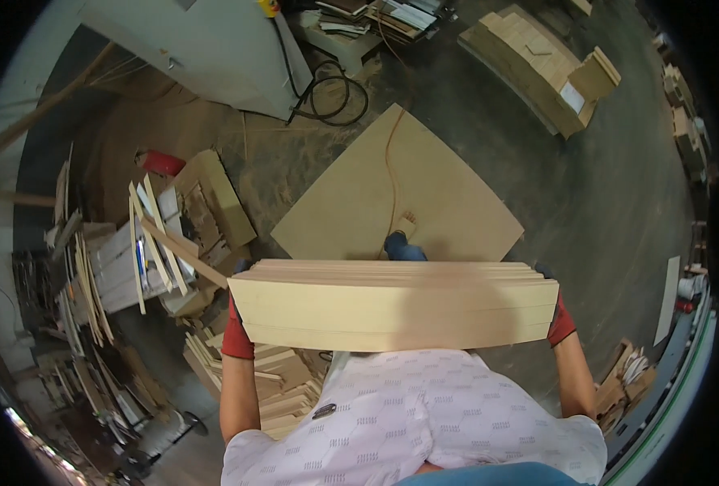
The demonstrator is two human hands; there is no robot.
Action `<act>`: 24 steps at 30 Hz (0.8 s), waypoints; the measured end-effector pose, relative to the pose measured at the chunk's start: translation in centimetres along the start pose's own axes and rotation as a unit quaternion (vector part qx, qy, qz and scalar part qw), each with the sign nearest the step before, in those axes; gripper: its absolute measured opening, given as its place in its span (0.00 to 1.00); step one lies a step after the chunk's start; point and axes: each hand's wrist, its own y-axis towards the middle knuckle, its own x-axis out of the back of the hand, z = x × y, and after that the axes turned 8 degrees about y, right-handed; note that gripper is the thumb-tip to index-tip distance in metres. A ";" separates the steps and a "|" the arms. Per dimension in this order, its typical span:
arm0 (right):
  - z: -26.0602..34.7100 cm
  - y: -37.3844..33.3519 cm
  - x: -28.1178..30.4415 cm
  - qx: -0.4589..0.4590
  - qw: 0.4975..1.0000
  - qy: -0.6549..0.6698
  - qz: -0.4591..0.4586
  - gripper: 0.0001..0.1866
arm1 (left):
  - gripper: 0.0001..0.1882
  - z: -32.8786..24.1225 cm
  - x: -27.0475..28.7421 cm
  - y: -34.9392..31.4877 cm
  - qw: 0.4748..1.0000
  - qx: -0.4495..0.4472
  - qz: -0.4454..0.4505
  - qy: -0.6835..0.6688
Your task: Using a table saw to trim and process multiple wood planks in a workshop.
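Note:
A thick stack of long, pale wooden boards [392,308] lies level across the front of my body, its near side against my shirt. My left hand [239,328], in a red and dark glove, grips the stack's left end. At the opposite end my right hand [561,320], gloved the same way, holds on too. Most of the fingers are hidden by the boards. Below the far edge of the stack, one foot [408,222] under a blue trouser leg shows on a flat tan sheet [335,202].
An orange cord [389,158] crosses the sheet. Wood strips [157,235] and offcuts lie on a cluttered pile at left. More pale boards [287,377] are stacked below my left arm. A black hose [339,101] coils by a grey cabinet [206,57]. A wooden pallet load [538,69] stands far right.

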 end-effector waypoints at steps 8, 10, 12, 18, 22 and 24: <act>6.4 9.4 6.0 0.024 0.993 0.104 0.045 0.19 | 0.26 -9.8 -11.9 15.9 0.970 -0.043 -0.106 0.214; 6.4 10.6 6.0 0.049 0.993 0.093 0.055 0.19 | 0.26 -11.4 -14.8 18.0 0.977 -0.014 -0.102 0.185; 7.3 11.3 4.6 0.143 0.988 0.059 0.026 0.20 | 0.26 -12.9 -16.8 20.3 0.987 0.047 -0.088 0.128; 11.9 9.5 -4.3 0.135 0.981 0.094 0.098 0.20 | 0.26 -16.5 -18.5 27.6 0.984 0.125 -0.099 0.078; 11.4 10.1 -7.8 0.143 0.980 0.136 -0.004 0.19 | 0.26 -19.4 -17.4 33.9 0.986 0.160 0.016 0.042; 10.3 11.5 -9.9 0.122 0.978 0.169 -0.019 0.19 | 0.26 -21.2 -17.6 36.6 0.982 0.103 0.108 0.114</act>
